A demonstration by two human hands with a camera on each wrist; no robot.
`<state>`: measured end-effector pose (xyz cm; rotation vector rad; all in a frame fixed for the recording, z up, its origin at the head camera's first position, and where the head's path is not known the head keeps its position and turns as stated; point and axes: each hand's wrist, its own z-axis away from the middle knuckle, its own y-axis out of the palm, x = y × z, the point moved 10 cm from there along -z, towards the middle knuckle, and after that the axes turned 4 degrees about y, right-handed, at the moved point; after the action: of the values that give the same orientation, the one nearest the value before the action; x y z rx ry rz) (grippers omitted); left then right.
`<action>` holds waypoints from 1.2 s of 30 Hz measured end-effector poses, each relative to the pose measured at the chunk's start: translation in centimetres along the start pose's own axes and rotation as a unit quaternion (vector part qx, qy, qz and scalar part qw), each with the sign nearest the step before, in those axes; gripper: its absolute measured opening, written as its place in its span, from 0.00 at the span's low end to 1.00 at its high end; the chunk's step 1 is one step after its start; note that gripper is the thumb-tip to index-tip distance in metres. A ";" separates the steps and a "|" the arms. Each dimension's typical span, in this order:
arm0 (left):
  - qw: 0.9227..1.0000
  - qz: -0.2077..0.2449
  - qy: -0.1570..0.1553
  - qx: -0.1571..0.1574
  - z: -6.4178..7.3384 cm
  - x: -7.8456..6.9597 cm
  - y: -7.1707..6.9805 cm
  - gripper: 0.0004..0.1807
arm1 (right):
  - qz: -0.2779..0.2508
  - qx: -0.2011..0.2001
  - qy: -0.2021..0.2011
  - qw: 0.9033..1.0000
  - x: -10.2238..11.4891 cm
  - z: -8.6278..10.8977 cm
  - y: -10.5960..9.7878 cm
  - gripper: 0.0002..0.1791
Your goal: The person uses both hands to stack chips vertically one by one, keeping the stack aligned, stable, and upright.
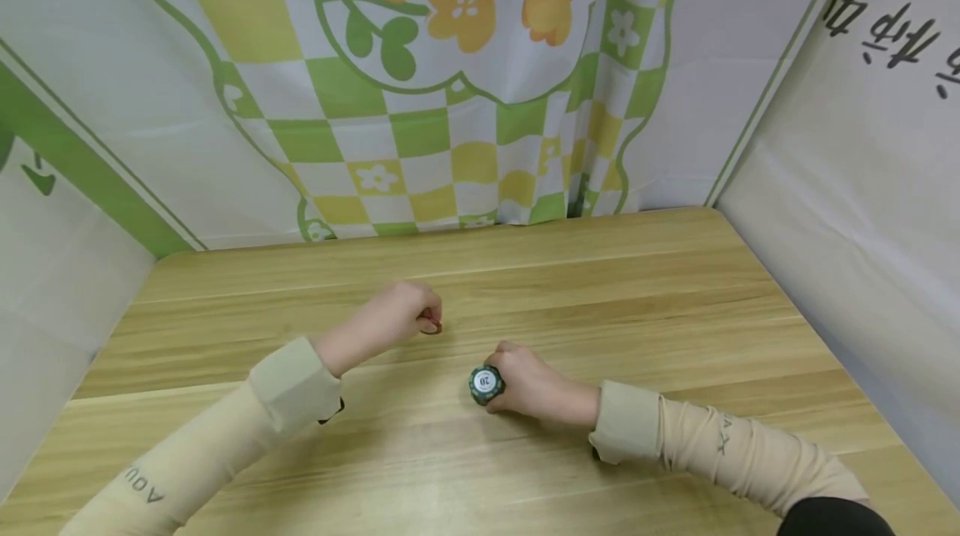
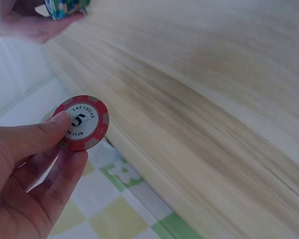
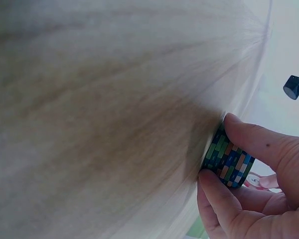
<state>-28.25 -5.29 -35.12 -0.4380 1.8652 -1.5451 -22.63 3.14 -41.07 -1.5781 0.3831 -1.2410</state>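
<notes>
My left hand (image 1: 408,308) pinches a red poker chip (image 2: 84,124) between thumb and fingers, raised above the wooden table. The chip's pale centre shows a 5 in the left wrist view. Lower and to the right, my right hand (image 1: 528,382) grips a stack of poker chips (image 3: 228,158) by its sides. The stack's edges are green, blue, orange and white. On top sits a dark green chip (image 1: 486,384) marked 20. The stack's lower end is close against the table; whether it touches I cannot tell.
The wooden table (image 1: 637,286) spreads under both hands. A checked floral curtain (image 1: 420,136) hangs behind its far edge, and pale printed sheets (image 1: 840,186) rise at the sides. A dark object (image 3: 295,88) shows at the right wrist view's edge.
</notes>
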 end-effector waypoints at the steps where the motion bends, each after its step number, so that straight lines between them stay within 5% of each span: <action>1: 1.000 0.007 0.005 0.000 0.0 -0.3 0.0 0.07 | 0.000 -0.002 -0.002 1.000 0.0 0.0 0.0 0.21; 13: 0.997 0.070 0.025 0.008 0.0 -2.3 0.5 0.04 | 0.005 0.001 0.001 1.000 -0.1 0.0 0.0 0.21; 20: 0.985 0.171 0.006 0.019 -0.2 -2.2 1.3 0.04 | 0.003 -0.003 -0.003 1.000 -0.1 0.0 0.0 0.21; 24: 0.969 0.244 -0.033 0.031 -0.2 -1.7 2.1 0.04 | 0.003 -0.004 -0.005 1.000 -0.1 -0.1 0.0 0.21; 36: 0.900 0.410 -0.133 0.057 0.5 -0.2 6.1 0.07 | 0.007 -0.009 -0.005 1.000 -0.1 0.0 0.0 0.20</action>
<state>-26.88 -4.07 -40.93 0.1873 1.4415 -0.9419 -22.70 3.20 -41.09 -1.5936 0.3984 -1.2213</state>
